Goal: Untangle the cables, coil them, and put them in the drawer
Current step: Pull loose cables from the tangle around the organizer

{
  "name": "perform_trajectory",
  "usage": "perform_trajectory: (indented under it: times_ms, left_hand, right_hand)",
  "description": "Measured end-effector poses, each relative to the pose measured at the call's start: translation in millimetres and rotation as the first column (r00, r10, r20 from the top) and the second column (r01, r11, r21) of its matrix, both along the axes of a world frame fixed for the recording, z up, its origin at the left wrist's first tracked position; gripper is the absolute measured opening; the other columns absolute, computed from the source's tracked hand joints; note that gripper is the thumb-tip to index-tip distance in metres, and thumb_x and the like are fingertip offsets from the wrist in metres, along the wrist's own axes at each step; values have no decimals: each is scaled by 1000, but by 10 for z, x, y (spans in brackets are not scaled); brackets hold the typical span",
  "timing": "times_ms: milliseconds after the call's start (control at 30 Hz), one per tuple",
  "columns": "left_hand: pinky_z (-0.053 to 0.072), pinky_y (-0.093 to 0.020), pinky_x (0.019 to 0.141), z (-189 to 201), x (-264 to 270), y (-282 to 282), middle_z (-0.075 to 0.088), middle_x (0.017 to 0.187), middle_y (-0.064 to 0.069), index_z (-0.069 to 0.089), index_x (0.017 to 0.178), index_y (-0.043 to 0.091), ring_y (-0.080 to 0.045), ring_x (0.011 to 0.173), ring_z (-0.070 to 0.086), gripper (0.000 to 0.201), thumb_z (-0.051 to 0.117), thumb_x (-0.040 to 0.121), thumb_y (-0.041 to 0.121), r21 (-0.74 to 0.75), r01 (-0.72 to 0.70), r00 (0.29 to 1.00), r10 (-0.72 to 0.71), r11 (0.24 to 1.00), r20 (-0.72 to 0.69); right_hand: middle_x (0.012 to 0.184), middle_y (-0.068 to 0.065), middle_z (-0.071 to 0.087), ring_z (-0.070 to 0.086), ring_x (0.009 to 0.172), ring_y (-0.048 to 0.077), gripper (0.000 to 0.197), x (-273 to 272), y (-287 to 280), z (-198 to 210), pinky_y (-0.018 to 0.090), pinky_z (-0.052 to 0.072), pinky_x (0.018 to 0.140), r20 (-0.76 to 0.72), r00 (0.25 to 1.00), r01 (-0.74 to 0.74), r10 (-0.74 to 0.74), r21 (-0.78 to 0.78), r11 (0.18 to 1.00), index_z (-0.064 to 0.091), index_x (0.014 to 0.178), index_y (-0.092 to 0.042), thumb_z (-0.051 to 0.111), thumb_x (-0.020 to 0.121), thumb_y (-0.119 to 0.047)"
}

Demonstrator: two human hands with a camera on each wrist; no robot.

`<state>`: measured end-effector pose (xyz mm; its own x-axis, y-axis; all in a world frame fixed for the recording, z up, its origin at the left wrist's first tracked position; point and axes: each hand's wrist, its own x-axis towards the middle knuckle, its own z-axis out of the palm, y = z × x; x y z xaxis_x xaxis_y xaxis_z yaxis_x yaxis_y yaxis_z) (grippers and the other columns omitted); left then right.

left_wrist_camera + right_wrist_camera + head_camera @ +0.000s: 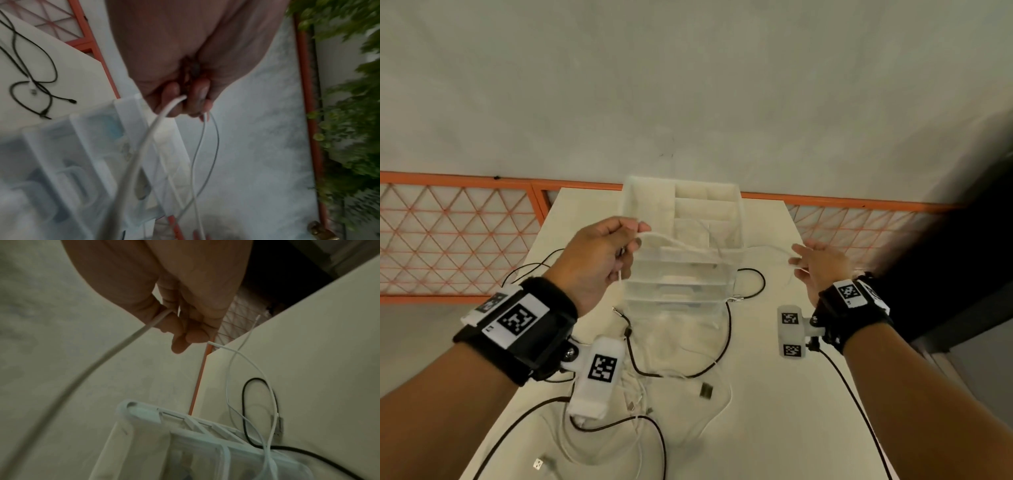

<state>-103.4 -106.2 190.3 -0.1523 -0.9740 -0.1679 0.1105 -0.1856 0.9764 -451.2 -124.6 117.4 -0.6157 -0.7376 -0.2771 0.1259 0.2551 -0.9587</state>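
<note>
Right wrist only: white cable's [115, 344] loose plug end.

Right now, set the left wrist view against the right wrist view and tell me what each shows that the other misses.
Only the left wrist view shows the left hand gripping the white cable, green foliage and thin black cables lying tangled on the table.

Only the right wrist view shows the right hand pinching that cable, and a white connector end hanging free.

Both show the clear drawer unit and the white table.
</note>
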Motion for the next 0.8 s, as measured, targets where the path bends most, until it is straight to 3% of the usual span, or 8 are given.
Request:
perform_trajectory:
  times_ms: [100,233,400,500,567,633,733,800]
  left_hand:
    - [27,-18,38,-194,-2,42,50,64,2,68,98,10,-8,42,35,22,47,102,14,161,62,967,-99,985,233]
    - [24,-17,33,-415,65,105,48,65,-2,66,98,3,-10,42,33,25,45,103,15,294,35,939,-132,955,318]
    - [23,-17,32,-480,152,131,44,57,-1,65,94,0,-10,42,28,26,44,102,13,365,-19,926,-121,931,358]
    - [27,-22,40,-477,209,109,43,50,2,65,95,0,-13,45,28,25,44,100,12,353,-26,927,-109,935,359]
    - [28,-22,42,-439,199,103,41,49,2,65,95,-1,-14,47,28,25,43,101,12,319,-12,938,-100,948,331]
    - [27,-22,41,-377,148,104,41,52,2,64,96,0,-13,48,27,25,43,102,13,295,-11,958,-74,955,276]
    - [26,-23,41,-315,61,107,46,59,-2,63,97,-1,-11,41,28,24,44,102,13,283,14,980,-68,959,185]
    - [28,-23,40,-299,18,115,49,64,-7,62,95,-1,-10,40,30,24,43,103,11,294,39,991,-76,955,113]
  right_hand:
    - [116,0,70,72,69,11,42,73,-99,220,21,43,49,-160,986,-63,40,-141,988,63,98,-20,48,87,17]
    - [123,-5,68,73,67,11,51,70,-173,563,23,49,59,-370,929,-147,29,-295,944,62,93,-31,49,81,17]
    - [136,-4,57,66,94,-3,55,44,-124,629,17,55,58,-343,938,-97,-47,-391,915,58,105,-24,49,78,24]
    - [136,10,59,64,95,19,55,-31,-110,416,18,50,54,-343,939,-65,-24,-244,968,54,101,-35,51,72,13]
    - [133,13,60,70,75,20,47,-48,-87,305,31,52,65,-388,921,-82,39,-94,992,55,102,-34,47,76,5]
    - [134,8,61,73,77,18,49,-41,-122,227,41,55,82,-442,889,-141,122,-10,990,58,103,-35,45,82,7]
    - [147,7,49,68,81,18,57,-14,-182,181,36,56,73,-406,888,-202,218,84,976,53,134,-19,49,87,12]
    - [155,10,41,63,100,26,67,-8,-132,123,38,56,78,-387,842,-271,377,302,914,40,150,-18,56,90,5]
